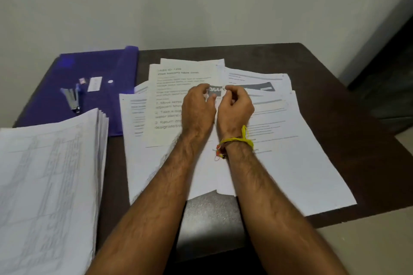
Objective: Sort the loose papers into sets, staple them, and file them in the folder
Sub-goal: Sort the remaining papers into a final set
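Loose printed papers (290, 152) lie fanned over the middle of the dark table (317, 65). On top is a sheet headed with a task ID (176, 87). My left hand (196, 109) and my right hand (237, 107) meet above this pile, fingers curled and pinching a small grey slip with white digits (215, 91) from either side. A purple folder (100, 67) lies shut at the back left. On it rest a metal stapler (72, 98) and a small white staple box (95, 83).
A thick stack of ruled sheets (49, 174) fills the near left and overlaps the folder's front edge. A wall runs right behind the table. A grey speckled surface (212, 214) shows under the papers at the front edge. The floor drops away at the right.
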